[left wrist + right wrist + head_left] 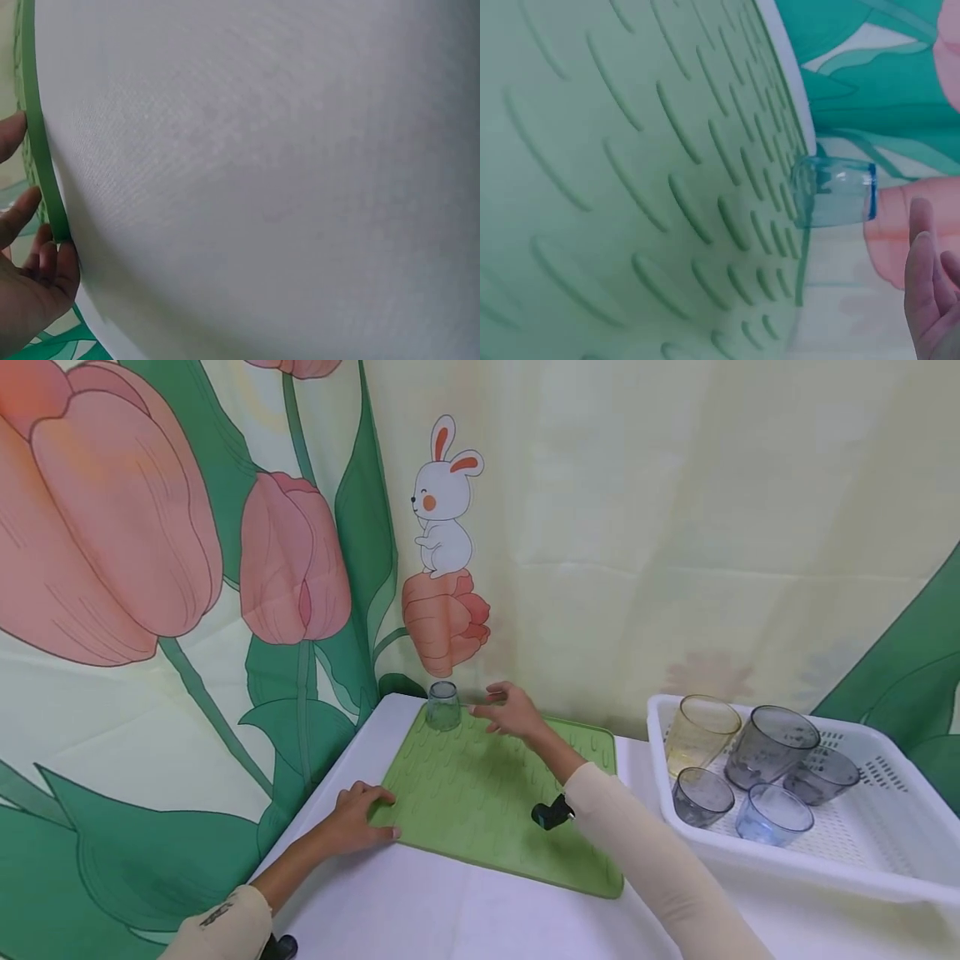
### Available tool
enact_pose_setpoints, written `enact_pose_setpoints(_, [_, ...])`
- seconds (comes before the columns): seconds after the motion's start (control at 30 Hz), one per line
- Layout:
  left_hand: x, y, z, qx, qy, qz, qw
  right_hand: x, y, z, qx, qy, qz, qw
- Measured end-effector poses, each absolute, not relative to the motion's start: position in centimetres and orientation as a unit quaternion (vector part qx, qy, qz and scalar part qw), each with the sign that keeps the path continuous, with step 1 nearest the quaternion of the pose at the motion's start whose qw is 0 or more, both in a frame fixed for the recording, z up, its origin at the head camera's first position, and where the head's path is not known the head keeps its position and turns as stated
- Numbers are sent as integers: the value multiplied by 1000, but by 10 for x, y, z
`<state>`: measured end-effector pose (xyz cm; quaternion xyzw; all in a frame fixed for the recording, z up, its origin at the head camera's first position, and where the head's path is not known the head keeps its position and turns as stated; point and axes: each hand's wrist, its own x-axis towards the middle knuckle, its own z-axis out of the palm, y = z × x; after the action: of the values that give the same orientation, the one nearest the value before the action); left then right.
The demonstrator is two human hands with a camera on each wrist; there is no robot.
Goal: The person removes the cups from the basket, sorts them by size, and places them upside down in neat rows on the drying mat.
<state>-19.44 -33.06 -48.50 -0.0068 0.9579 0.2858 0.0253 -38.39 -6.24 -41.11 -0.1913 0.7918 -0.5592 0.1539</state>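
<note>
A small clear bluish glass stands at the far left corner of a green drying mat with raised ridges. My right hand is just right of that glass, its fingers stretched toward it and holding nothing. In the right wrist view, the hand is apart from the glass. At the mat's near left corner, my left hand holds the edge between thumb and fingers. The left wrist view shows the fingers bent against the mat's corner.
To the right, a white plastic basket holds several glasses, among them a yellow one, grey ones and a light blue one. A white cloth covers the table. Behind hangs a curtain printed with tulips and a rabbit.
</note>
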Motion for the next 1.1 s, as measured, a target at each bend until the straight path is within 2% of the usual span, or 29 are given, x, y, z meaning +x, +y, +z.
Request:
enact_pose_setpoints(0.67, [-197,-337,-481,22,961,273,33,-319,-2,-377,-222,793,-546,150])
enact_pose_setpoints(1.1, [-197,-340,-482,43,961,270,38,-277,80,-375,-245,799,-535,124])
